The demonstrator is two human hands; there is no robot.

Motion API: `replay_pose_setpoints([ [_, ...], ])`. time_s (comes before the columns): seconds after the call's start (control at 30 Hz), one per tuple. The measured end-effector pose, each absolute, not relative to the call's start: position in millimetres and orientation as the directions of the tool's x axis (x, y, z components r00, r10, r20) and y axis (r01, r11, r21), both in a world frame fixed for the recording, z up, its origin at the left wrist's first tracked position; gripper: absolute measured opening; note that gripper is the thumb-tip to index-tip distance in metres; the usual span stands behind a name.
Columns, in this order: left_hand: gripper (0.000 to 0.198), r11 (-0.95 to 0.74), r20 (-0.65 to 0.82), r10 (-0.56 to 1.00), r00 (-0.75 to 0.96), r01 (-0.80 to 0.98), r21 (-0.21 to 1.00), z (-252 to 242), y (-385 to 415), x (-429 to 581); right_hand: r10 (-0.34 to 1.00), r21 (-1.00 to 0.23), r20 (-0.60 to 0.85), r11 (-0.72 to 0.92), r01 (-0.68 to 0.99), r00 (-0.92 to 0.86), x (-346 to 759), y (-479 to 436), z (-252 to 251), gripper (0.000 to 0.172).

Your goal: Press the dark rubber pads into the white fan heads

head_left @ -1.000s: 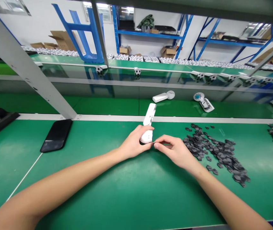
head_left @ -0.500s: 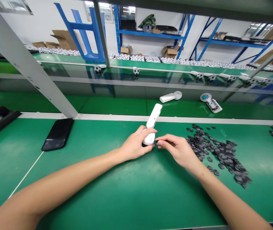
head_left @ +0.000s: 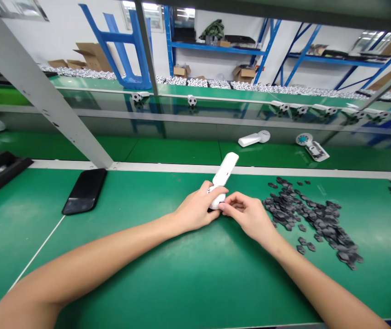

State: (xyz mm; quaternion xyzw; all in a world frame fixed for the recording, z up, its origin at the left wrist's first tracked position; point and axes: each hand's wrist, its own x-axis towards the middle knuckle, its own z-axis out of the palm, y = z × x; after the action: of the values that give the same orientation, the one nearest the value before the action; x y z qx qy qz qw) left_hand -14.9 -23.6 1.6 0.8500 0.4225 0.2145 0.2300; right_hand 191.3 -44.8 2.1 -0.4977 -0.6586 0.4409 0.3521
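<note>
The white device (head_left: 226, 169) is sitting between the fingers of both hands, its rounded near end resting in the left ones. Its long axis is slanting away from them, the far end pointing forward and rightward. It is showing a smooth, narrow body with rounded corners and a small dark slot. The left hand (head_left: 198, 208) is gripping it; the right hand (head_left: 248, 212) is pinching a small dark piece (head_left: 222, 202), mostly hidden, at that near end. Beyond the right fingers, to their right, black pieces (head_left: 332, 230) are lying heaped on the green worktop (head_left: 168, 278).
</note>
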Motion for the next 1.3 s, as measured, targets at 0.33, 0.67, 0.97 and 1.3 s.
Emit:
replay_pose_setpoints([
  [0.33,0.041,-0.557,0.191,0.803,0.564,0.597,0.577,-2,-25,-13,0.967,-0.865,0.123,0.215,0.454,-0.224,192,-36,-9,0.039],
  [0.67,0.03,-0.394,0.2,0.857,0.476,0.352,0.849,-1,-11,-22,0.902,-0.698,0.199,0.405,0.59,-0.383,238,-20,34,0.032],
  [0.97,0.034,-0.258,0.108,0.88,0.463,0.274,0.927,4,-8,-22,0.973,-0.45,-0.113,0.132,0.883,-0.203,332,-8,47,0.012],
  [1.3,0.097,-0.321,0.241,0.911,0.335,0.211,0.923,-11,-8,-24,0.955,-0.479,-0.193,0.11,0.871,-0.227,324,-3,38,0.007],
])
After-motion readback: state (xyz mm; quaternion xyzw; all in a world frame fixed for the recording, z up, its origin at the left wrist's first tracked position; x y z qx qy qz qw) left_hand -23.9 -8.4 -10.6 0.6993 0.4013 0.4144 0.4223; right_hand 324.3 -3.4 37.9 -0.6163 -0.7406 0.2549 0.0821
